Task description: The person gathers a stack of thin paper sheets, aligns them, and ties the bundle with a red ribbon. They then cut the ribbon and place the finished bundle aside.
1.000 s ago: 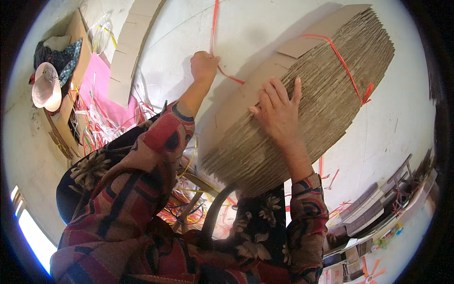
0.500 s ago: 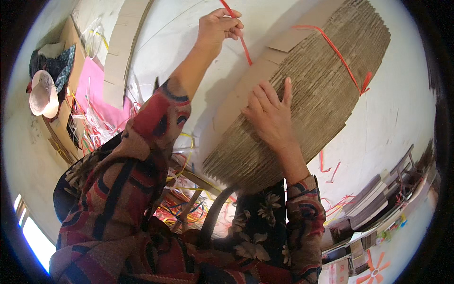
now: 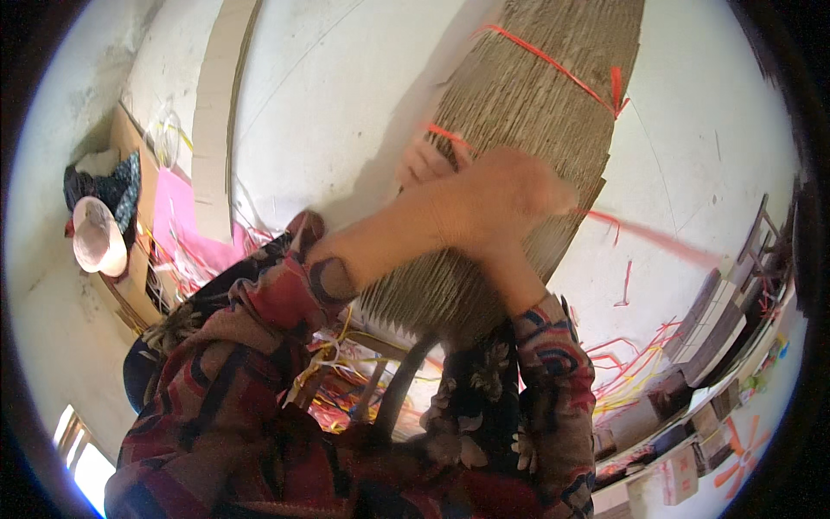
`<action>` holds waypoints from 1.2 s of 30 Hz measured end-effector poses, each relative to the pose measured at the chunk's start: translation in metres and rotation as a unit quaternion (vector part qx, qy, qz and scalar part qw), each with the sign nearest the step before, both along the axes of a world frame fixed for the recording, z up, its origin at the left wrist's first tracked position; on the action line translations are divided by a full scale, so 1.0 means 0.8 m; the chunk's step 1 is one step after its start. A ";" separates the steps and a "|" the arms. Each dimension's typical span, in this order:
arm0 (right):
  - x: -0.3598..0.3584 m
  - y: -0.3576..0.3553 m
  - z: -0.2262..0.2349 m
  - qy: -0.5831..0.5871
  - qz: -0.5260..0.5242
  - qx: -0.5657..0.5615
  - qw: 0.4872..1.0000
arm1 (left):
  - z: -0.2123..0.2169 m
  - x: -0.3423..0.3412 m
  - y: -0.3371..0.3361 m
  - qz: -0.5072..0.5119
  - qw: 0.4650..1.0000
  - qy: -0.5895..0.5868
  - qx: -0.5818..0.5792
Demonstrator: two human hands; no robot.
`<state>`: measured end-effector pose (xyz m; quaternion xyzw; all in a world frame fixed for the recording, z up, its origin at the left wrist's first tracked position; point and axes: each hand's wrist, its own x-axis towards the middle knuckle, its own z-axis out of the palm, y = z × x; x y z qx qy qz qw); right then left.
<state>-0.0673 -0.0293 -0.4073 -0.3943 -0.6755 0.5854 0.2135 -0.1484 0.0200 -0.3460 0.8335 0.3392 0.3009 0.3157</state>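
Observation:
A thick bundle of brown corrugated cardboard sheets [image 3: 553,95] stands edge-up before me, leaning away to the upper right. A knotted red plastic strap [image 3: 553,62] circles its far part. My left hand [image 3: 527,186] crosses over the bundle to its right side, closed on a second red strap [image 3: 648,236] whose blurred tail trails rightward. Beneath that wrist, my right hand [image 3: 424,162] shows curled fingers at the bundle's left edge. A short length of the second strap runs by its thumb and fingers; its palm is hidden behind my left forearm.
A tall cardboard strip [image 3: 216,112] leans at the left, near a pink sheet [image 3: 175,208] and a pale hat [image 3: 98,235]. Tangled coloured straps [image 3: 346,394] lie below the bundle. Flat boards [image 3: 709,320] and an orange fan-shaped thing [image 3: 739,454] are at the right.
My left hand has swung from the upper left across the bundle to its right, drawing the strap over. My right fingers have shifted to the left edge. The bundle sits more upright in view.

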 end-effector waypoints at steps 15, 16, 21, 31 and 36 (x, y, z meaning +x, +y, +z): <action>0.150 -0.084 0.010 -0.105 -0.369 -0.110 0.917 | -0.043 0.097 0.019 -0.213 0.969 0.073 0.105; 0.156 -0.082 0.007 -0.074 -0.347 -0.131 0.926 | -0.052 0.096 0.022 -0.221 0.967 0.096 0.082; 0.208 -0.071 -0.062 0.037 -0.375 -0.036 0.925 | -0.072 0.093 0.025 -0.252 0.954 0.159 0.031; 0.238 -0.051 -0.141 -0.073 -0.347 0.070 0.932 | -0.059 0.075 0.012 -0.260 0.951 0.152 0.064; 0.223 -0.073 -0.125 -0.437 -0.107 0.165 0.878 | -0.057 0.064 0.009 -0.259 0.953 0.150 0.050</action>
